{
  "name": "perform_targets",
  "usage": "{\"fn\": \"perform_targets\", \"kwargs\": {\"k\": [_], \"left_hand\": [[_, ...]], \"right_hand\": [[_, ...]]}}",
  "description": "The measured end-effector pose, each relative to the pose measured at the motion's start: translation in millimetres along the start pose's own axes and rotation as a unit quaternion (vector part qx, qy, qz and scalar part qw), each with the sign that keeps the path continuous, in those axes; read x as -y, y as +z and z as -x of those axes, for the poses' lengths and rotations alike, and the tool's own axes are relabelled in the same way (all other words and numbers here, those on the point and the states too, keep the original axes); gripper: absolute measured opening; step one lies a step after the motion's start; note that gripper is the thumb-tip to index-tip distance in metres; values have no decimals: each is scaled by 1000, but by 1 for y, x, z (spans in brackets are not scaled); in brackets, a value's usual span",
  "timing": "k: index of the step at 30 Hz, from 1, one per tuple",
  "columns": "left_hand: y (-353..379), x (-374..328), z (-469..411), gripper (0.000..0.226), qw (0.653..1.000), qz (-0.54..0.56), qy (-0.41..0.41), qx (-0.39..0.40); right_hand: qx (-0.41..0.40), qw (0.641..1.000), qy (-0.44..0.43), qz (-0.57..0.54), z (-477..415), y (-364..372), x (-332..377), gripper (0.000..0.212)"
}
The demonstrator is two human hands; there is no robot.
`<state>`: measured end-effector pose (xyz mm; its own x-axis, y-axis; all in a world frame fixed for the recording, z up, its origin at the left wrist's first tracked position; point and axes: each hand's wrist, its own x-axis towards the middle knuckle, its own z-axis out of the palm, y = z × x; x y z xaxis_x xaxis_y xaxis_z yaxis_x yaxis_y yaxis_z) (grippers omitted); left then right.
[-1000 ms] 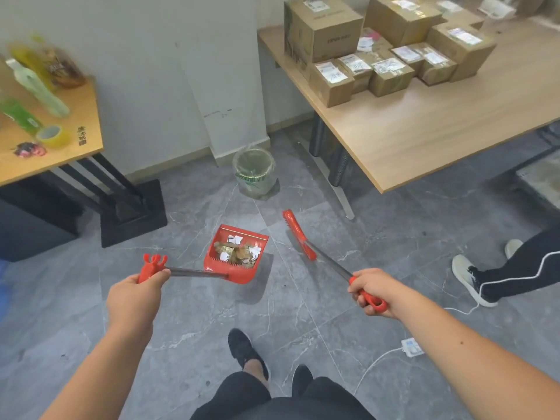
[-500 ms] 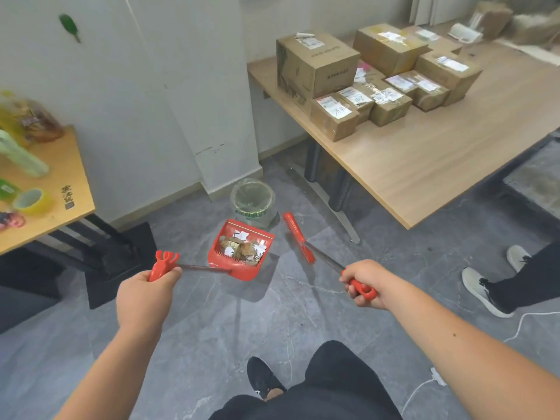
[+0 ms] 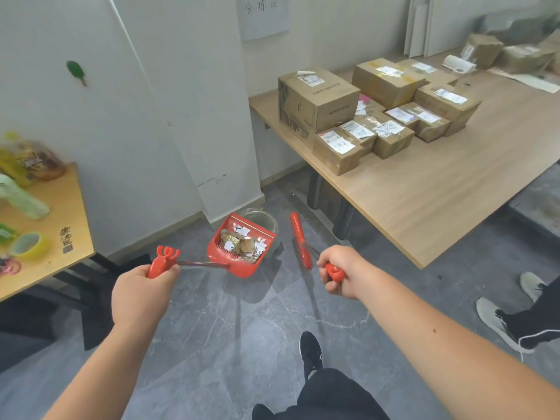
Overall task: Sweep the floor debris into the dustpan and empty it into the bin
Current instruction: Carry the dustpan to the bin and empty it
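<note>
My left hand (image 3: pixel 142 289) grips the red handle of a long-handled red dustpan (image 3: pixel 247 269), held off the floor. The pan carries paper scraps and brownish crumpled debris (image 3: pixel 242 245). Just behind the pan, partly hidden by it, stands a small bin (image 3: pixel 268 221) lined with a clear bag, at the foot of the wall. My right hand (image 3: pixel 341 272) grips the red end of a red broom (image 3: pixel 298 237), whose brush head points away from me to the right of the pan.
A wooden table (image 3: pixel 439 189) with several cardboard boxes (image 3: pixel 318 98) stands on the right, its legs close to the bin. A smaller table (image 3: pixel 60 213) with bottles and tape rolls is on the left. Another person's feet (image 3: pixel 497 319) are at the right edge. My own shoe (image 3: pixel 310 350) is below.
I have stepped toward the bin. The dustpan has come forward with its load and now overlaps the bin's near rim. The broom stays held to the right.
</note>
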<state>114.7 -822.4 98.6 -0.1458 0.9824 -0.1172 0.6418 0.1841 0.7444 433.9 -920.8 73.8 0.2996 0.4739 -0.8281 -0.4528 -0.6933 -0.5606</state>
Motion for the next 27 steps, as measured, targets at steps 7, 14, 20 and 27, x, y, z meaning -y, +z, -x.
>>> {"fn": "perform_targets", "kwargs": {"k": [7, 14, 20, 27], "left_hand": [[36, -33, -35, 33, 995, -87, 36, -21], [69, -61, -59, 48, 975, -207, 46, -68], [92, -83, -80, 51, 952, -289, 65, -77], [107, -86, -109, 50, 909, -394, 129, -33]], "right_hand": [[21, 999, -5, 45, -33, -7, 58, 15], [38, 996, -11, 83, -73, -23, 110, 15], [53, 989, -31, 136, -102, -28, 136, 16], [76, 990, -37, 117, -128, -24, 141, 18]]}}
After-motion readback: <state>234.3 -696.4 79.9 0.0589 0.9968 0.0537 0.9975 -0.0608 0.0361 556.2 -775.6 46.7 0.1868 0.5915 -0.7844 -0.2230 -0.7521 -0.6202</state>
